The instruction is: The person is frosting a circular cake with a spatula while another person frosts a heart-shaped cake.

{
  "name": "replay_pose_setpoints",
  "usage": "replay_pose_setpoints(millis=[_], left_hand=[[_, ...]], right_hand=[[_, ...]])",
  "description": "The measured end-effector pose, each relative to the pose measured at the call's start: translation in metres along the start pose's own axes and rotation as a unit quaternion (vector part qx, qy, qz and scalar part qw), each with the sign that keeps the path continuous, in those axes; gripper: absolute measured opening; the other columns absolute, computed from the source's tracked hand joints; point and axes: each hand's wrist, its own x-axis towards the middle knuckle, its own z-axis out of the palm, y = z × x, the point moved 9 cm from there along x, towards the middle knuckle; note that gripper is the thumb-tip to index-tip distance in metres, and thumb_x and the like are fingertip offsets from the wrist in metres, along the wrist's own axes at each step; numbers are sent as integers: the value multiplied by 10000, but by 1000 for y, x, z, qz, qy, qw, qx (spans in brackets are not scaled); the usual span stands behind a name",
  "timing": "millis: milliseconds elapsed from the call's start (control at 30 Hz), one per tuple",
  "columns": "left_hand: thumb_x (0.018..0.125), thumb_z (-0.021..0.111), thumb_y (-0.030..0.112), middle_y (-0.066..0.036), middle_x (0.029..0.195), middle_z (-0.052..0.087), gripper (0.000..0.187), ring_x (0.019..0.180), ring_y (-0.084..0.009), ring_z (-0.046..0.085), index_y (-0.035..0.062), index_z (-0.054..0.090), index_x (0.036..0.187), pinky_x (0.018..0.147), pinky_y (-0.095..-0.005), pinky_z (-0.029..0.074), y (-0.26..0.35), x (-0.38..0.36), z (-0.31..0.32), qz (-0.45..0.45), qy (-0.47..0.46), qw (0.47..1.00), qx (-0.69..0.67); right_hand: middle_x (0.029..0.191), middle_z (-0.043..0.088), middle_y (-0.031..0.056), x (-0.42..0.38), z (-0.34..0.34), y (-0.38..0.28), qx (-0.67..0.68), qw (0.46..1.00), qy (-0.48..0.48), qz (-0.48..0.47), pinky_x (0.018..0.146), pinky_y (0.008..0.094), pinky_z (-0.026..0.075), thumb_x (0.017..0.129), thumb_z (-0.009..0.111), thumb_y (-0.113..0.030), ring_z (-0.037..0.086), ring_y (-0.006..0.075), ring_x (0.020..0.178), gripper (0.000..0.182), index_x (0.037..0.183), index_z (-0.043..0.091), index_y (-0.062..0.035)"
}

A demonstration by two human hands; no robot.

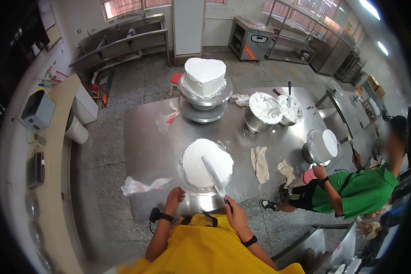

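Observation:
A round white-frosted cake (197,160) sits on a turntable (181,177) at the near side of the steel table. My right hand (236,215) is closed around the dark handle of a long spatula (211,171), whose blade lies over the right part of the cake's top. At the turntable's lower left edge is my left hand (174,200), its fingers curled; whether it touches the turntable or holds anything cannot be made out.
A heart-shaped white cake (204,77) stands on a raised stand behind. Cream-filled bowls (259,119), cloths (260,165) and crumpled plastic (146,185) lie on the steel table (146,132). At right, a person in green (367,192) works beside another white cake (329,144).

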Motion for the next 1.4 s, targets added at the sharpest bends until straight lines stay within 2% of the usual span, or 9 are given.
replay_pose_setpoints(millis=[133, 533, 733, 867, 933, 967, 1100, 1200, 1400], left_hand=[[1043, 456, 374, -9, 958, 647, 422, 810, -93, 577, 45, 580, 1277, 733, -260, 487, 23, 9, -5, 7, 9, 1000, -1], [1038, 435, 416, -52, 1010, 675, 395, 872, -136, 611, 75, 621, 1115, 801, -295, 512, -1, -5, 14, -41, -25, 999, 10], [993, 491, 242, -30, 1091, 652, 251, 898, -125, 587, 80, 624, 1131, 840, -299, 495, -24, -23, 46, -87, -170, 979, 72], [954, 475, 124, -23, 1092, 644, 259, 914, -128, 594, 85, 613, 1169, 833, -302, 495, -44, 10, 15, -8, -118, 988, 96], [918, 456, 54, -26, 1090, 636, 309, 922, -145, 611, 79, 595, 1193, 814, -311, 507, 6, 7, 1, -1, 40, 999, -16], [913, 456, 44, -40, 1110, 634, 366, 932, -161, 630, 69, 570, 1260, 801, -306, 519, 13, 14, -5, 7, 48, 997, -54], [927, 458, 56, -49, 1100, 642, 390, 934, -159, 637, 52, 560, 1303, 799, -297, 526, 42, 29, -24, -1, 57, 997, -58], [928, 459, 66, -53, 1074, 652, 411, 936, -155, 640, 32, 553, 1327, 811, -286, 528, 48, 34, -27, -19, 24, 999, -29], [896, 481, 58, -46, 1017, 649, 326, 920, -160, 628, 22, 619, 1189, 827, -311, 545, 18, 17, 0, -64, -31, 997, -41]], right_hand=[[1114, 677, 206, 2, 5, -4, -2, 1000, 2, -22, 776, 423, 541, 985, 575, -225, 669, 391, 953, 349, 1321, 587, -132], [1087, 683, 204, -6, 8, -5, -12, 999, -17, -43, 729, 416, 539, 971, 599, -190, 675, 402, 887, 352, 1313, 585, -105], [1099, 683, 202, -10, 3, 0, -3, 1000, -9, -20, 745, 407, 538, 973, 599, -192, 679, 392, 901, 348, 1305, 591, -89], [1127, 674, 209, -10, 1, -1, -6, 1000, -13, -12, 765, 400, 537, 969, 606, -185, 676, 388, 936, 349, 1302, 591, -81], [1135, 671, 211, -10, 1, 0, -5, 1000, -10, -14, 770, 399, 536, 969, 606, -182, 676, 387, 944, 350, 1303, 589, -80], [1143, 667, 214, -11, 2, 1, -3, 1000, -8, -16, 776, 397, 535, 969, 607, -179, 675, 386, 951, 351, 1304, 588, -78], [1144, 666, 216, -12, 4, 0, 36, 998, 20, -46, 781, 395, 532, 975, 596, -177, 676, 381, 954, 349, 1309, 582, -78], [1139, 670, 212, -12, 7, 6, 15, 1000, -21, 15, 782, 393, 531, 980, 588, -180, 678, 376, 948, 355, 1320, 573, -79], [1121, 670, 209, -14, 6, 7, -7, 999, -33, 14, 758, 405, 533, 975, 592, -182, 670, 401, 913, 350, 1309, 575, -79]])
